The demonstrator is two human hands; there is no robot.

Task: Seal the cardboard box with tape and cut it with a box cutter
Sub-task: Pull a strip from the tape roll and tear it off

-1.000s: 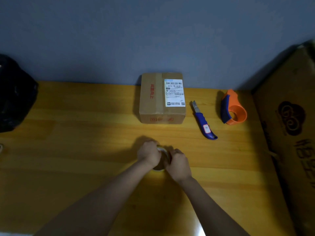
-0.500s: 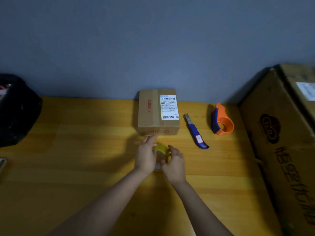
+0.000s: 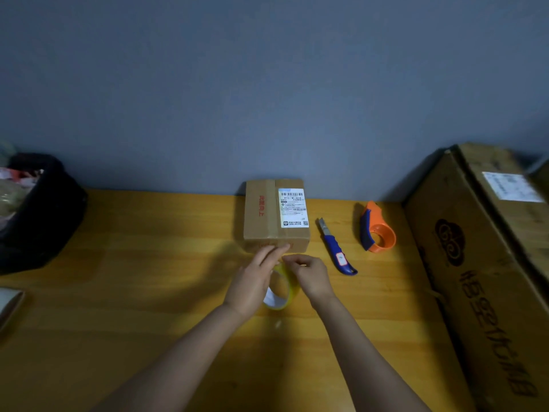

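I count two cardboard boxes — one small cardboard box (image 3: 276,217) against the wall in front of me and one large carton (image 3: 487,278) at my right. There is one roll of tape (image 3: 282,289) between my two hands, my left hand (image 3: 252,278) and my right hand (image 3: 310,275). One blue box cutter (image 3: 337,248) lies on the table (image 3: 133,292), and one orange tape dispenser (image 3: 377,228) beside it. One dark bag (image 3: 41,209) sits at my left — and one pale item (image 3: 9,304) at the left edge that I cannot make out.

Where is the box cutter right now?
The box cutter lies on the wooden table, right of the small cardboard box and left of the orange tape dispenser, untouched.
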